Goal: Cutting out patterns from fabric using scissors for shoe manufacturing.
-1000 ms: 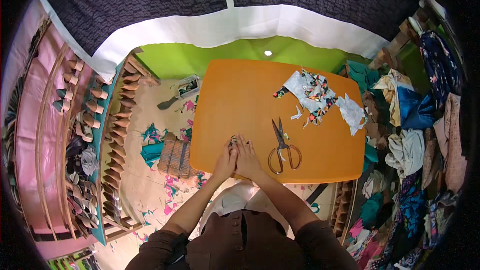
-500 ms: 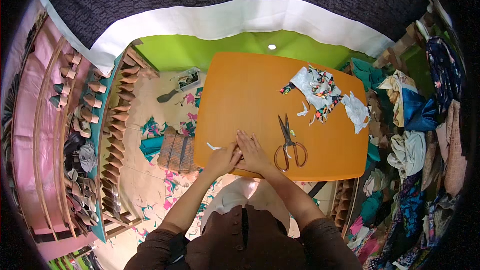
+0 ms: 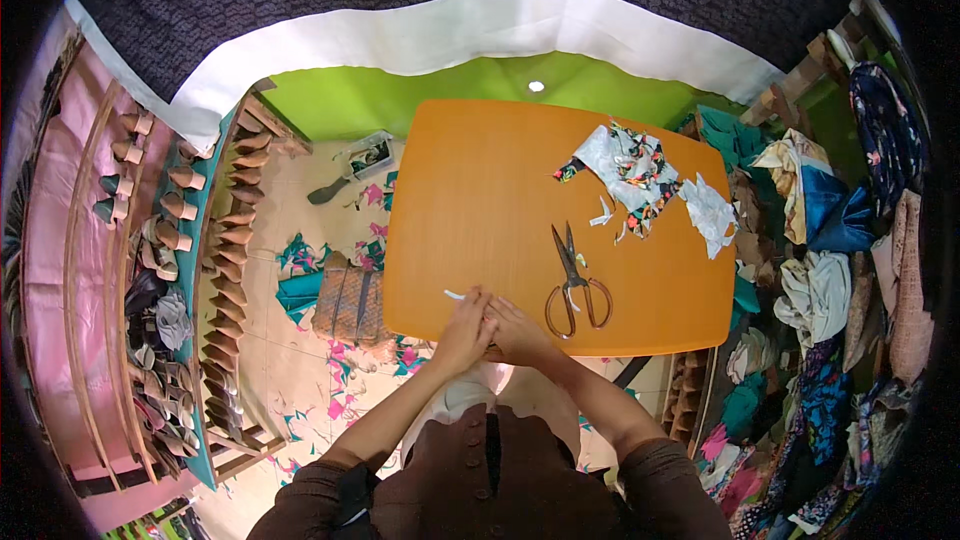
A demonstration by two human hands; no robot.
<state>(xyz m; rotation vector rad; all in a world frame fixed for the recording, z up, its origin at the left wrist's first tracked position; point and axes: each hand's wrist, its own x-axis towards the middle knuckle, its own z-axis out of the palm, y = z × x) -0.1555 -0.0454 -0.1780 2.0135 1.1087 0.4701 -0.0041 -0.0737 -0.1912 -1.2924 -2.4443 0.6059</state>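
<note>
My left hand (image 3: 465, 336) and my right hand (image 3: 520, 334) meet at the near edge of the orange table (image 3: 470, 190). Both look closed, fingers bent in and touching at the tips; whatever may be between them is hidden. A small white strip (image 3: 454, 294) lies just beside my left fingertips. Right of my hands rest large scissors (image 3: 573, 280) with copper-coloured handles, blades parted and pointing away. Farther right are a crumpled floral fabric piece with white backing (image 3: 632, 172) and a crumpled pale piece (image 3: 708, 215).
Racks of shoes and shoe forms (image 3: 235, 270) line the left side. Folded fabrics (image 3: 818, 290) are piled on the right. A brown patterned bundle (image 3: 347, 305), an open box (image 3: 370, 154) and pink and teal scraps (image 3: 338, 380) lie on the floor.
My right fingers, stretched out before, have drawn in against my left hand. My left hand has shifted slightly, and the white strip has slid right. The scissors stay put.
</note>
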